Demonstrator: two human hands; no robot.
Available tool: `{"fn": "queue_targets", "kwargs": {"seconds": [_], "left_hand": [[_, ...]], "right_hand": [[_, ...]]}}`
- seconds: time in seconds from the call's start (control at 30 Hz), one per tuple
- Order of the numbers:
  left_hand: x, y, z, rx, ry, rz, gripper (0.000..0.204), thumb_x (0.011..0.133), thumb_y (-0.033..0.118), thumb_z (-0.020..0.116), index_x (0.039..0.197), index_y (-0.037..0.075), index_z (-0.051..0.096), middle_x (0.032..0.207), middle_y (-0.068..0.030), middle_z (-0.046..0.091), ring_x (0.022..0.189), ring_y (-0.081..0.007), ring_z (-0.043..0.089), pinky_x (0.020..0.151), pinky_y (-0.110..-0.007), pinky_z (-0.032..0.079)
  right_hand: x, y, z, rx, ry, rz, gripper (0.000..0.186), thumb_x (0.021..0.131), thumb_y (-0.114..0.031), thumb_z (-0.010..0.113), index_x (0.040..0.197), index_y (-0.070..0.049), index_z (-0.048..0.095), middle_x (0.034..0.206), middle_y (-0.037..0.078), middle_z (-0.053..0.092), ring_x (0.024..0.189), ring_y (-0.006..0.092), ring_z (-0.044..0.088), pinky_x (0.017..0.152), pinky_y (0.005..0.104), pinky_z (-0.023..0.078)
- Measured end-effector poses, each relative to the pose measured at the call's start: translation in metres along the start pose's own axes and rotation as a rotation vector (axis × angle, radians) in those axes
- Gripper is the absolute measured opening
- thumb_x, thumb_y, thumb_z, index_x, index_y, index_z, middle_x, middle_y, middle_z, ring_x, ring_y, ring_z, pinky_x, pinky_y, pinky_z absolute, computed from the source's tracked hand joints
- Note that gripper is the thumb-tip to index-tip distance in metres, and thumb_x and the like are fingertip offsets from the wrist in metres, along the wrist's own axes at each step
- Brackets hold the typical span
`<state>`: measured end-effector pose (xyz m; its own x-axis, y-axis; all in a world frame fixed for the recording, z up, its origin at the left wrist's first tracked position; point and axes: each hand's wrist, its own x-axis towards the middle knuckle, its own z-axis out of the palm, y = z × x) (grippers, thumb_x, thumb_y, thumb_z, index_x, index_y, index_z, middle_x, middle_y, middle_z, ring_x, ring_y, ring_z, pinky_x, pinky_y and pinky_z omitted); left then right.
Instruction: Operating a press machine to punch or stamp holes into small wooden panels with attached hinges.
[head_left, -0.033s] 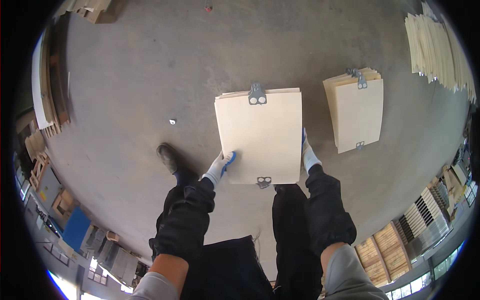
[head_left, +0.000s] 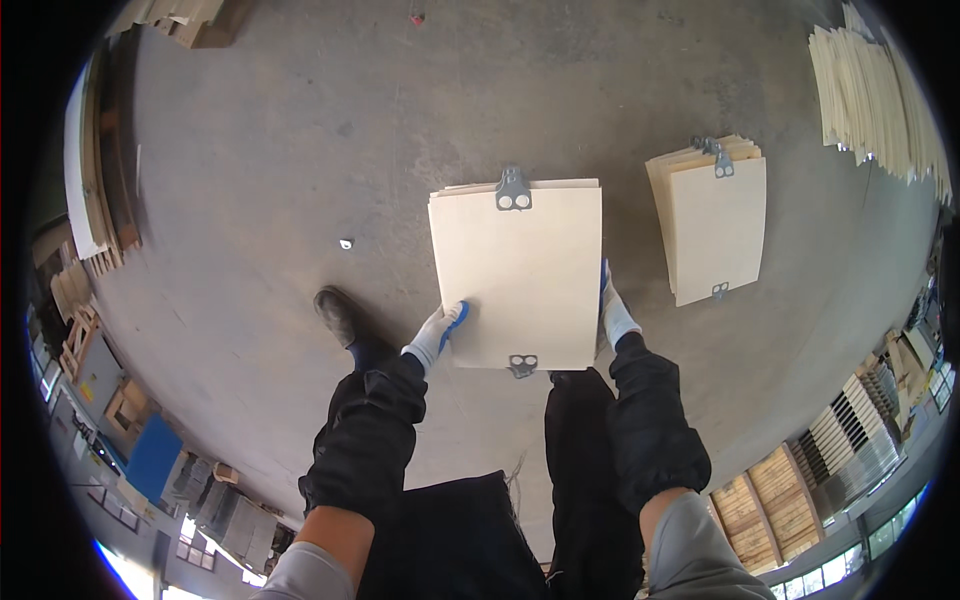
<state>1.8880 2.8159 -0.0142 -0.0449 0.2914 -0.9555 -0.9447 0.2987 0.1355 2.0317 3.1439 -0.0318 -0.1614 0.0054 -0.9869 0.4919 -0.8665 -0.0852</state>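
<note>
I hold a stack of pale thin wooden boards (head_left: 520,280) flat in front of me, above the concrete floor. A metal clamp (head_left: 512,190) grips its far edge and another clamp (head_left: 521,365) its near edge. My left hand (head_left: 438,335), in a white and blue glove, grips the stack's left edge near the lower corner. On the right edge my right hand (head_left: 612,312), gloved the same way, is partly hidden behind the boards.
A second clamped stack of boards (head_left: 715,225) lies on the floor to the right. More pale boards (head_left: 870,90) are piled at the upper right. Boards and wooden pallets (head_left: 95,190) line the left side. My shoe (head_left: 335,315) stands on the concrete.
</note>
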Motion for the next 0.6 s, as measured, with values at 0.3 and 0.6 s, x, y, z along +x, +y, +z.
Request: {"fn": "queue_targets", "kwargs": {"seconds": [0.3,0.6], "left_hand": [[-0.001,0.011,-0.009,-0.137,-0.066,0.218,0.069,0.101,0.027,0.065,0.157,0.005,0.031,0.144,-0.0099,0.054,0.126,-0.0200,0.056,0.106,-0.034,0.047],[-0.028,0.098,-0.030,-0.128,-0.119,0.295,0.074,0.091,0.013,0.076,0.153,0.000,0.038,0.131,-0.0140,0.063,0.115,-0.0216,0.064,0.103,-0.035,0.050]], "right_hand": [[0.005,0.064,-0.003,0.366,0.068,-0.025,0.072,0.096,-0.068,0.054,0.142,-0.014,0.055,0.138,0.006,0.063,0.121,0.0252,0.061,0.098,0.0399,0.053],[-0.071,0.039,0.092,0.273,-0.078,-0.111,0.076,0.096,-0.072,0.048,0.146,-0.014,0.050,0.139,0.008,0.060,0.123,0.0264,0.059,0.102,0.0405,0.052]]}}
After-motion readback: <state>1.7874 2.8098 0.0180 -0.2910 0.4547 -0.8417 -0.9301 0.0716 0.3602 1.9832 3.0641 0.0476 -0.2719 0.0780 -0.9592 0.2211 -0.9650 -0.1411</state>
